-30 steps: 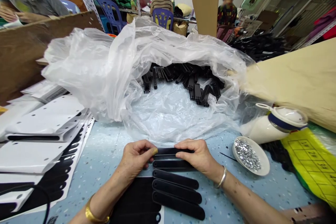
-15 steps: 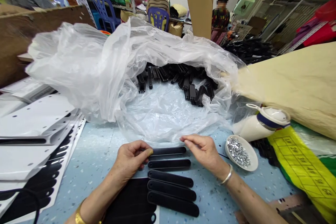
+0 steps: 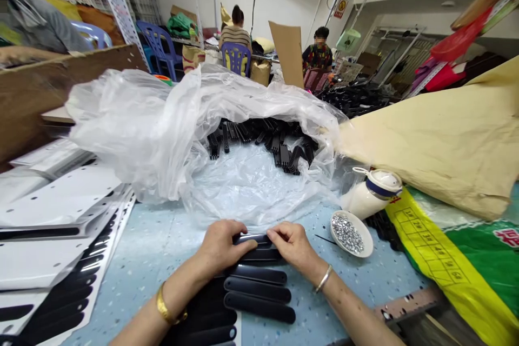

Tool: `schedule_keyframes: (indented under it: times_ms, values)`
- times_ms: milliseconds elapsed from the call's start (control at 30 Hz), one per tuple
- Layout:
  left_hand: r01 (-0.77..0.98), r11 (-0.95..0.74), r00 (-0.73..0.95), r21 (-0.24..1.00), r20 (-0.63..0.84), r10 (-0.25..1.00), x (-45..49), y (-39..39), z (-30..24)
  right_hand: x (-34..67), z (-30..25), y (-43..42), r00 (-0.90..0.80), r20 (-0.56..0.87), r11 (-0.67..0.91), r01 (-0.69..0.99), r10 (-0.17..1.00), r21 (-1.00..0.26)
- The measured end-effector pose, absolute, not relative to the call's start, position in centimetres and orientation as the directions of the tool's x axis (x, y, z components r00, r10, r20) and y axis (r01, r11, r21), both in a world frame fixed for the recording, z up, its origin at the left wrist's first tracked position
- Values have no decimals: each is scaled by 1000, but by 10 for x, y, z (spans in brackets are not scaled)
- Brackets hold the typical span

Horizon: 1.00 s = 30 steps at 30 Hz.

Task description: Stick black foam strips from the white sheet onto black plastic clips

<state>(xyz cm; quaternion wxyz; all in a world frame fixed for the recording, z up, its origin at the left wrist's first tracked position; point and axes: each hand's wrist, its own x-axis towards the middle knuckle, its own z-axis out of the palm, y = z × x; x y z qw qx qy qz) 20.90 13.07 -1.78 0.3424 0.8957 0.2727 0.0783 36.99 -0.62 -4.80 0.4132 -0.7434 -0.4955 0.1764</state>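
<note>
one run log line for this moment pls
left hand: gripping black strip | right hand: at its other end | nearer: more strips | right: bowl of metal pieces | beyond: plastic bag

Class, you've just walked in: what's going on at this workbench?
A person's left hand and right hand hold a black strip at its two ends. More strips lie on the blue table, nearer the person. To the right sits a white bowl of shiny pieces; beyond the hands, a plastic bag gapes, black parts inside.
</note>
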Motion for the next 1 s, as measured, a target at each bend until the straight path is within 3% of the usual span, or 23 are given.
schedule_keyframes:
  times_ms: [367,1000]
  values:
    - [360,-529,866,768,-65,495,210,135,-29,370,-59,2,424,188,-131,618,886,-775]
    - [323,-444,796,835,14,605,192,139,-36,362,-57,8,377,250,-121,731,892,-672]
